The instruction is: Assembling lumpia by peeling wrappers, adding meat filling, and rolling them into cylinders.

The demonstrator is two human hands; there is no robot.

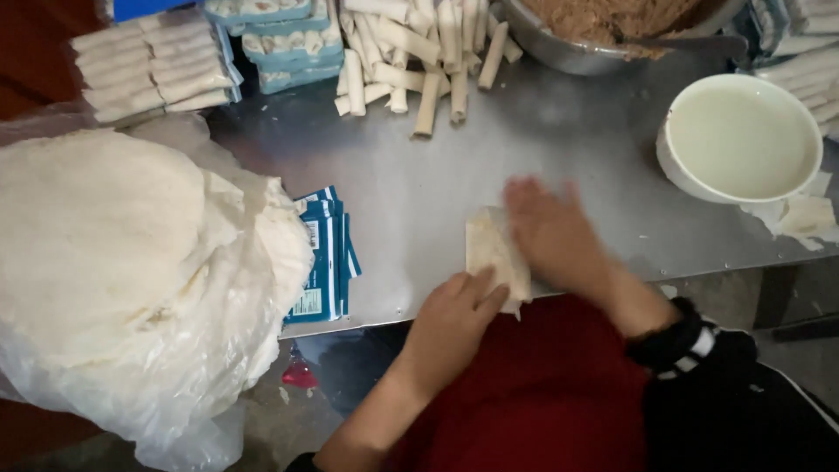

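Wrapper roll [495,255] lies at the near edge of the steel table [419,183], roughly mid-width, pale and partly folded, one end reaching the table's lip. Left hand [454,319] rests on the near end of the roll, fingers [483,291] curled loosely over it, pressing rather than gripping. Right hand [551,232] lies flat across the far side of the roll, fingers spread and blurred, so exact contact cannot be told; it holds nothing closed in its grasp. Judgement: the step in hand looks like rolling a filled wrapper shut, about midway, since the sheet is folded but not yet a tight cylinder like the finished rolls [419,52] heaped at the far edge. Next move, as a judgement, calls for even pressure from both palms, rolling away from the near edge, ends kept tucked so the filling stays in, and probably a wet seal from the white bowl [741,140] of cloudy liquid at the right edge. Metal bowl of brown filling [603,26] sits at the far edge, right of the heap. Stack of round wrappers in clear plastic [131,262] sits off the left edge; blue packets [323,258] lie beside it on the near-left corner. More rolls in trays [149,65] sit at the far-left corner.
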